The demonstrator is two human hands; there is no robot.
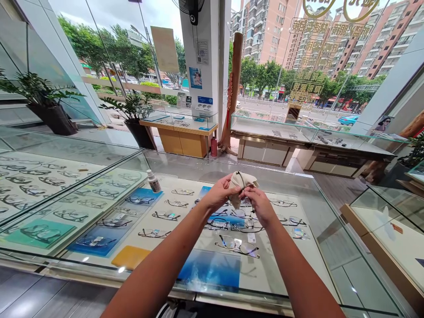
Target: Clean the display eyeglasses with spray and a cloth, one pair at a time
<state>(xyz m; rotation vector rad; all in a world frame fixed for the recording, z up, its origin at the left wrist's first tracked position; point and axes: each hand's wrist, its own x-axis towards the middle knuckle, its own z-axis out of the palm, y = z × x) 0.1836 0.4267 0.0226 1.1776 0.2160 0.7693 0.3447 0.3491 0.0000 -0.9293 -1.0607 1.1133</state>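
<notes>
Over the glass display counter, my left hand is closed on a cream cloth, its thumb pressing from the near side. A thin dark eyeglass frame shows against the cloth, its lenses mostly covered. Close beside it, my right hand has its fingers pinched at the cloth and the frame; a dark temple arm hangs below those fingertips. To the left, a small white-capped spray bottle stands upright on the counter. Beneath my hands, several pairs of eyeglasses lie in the case.
The glass counter spans the foreground, with a flat yellow item near its front edge. Another glass case stands at right. Beyond are a wooden cabinet, a red fire extinguisher and a potted plant.
</notes>
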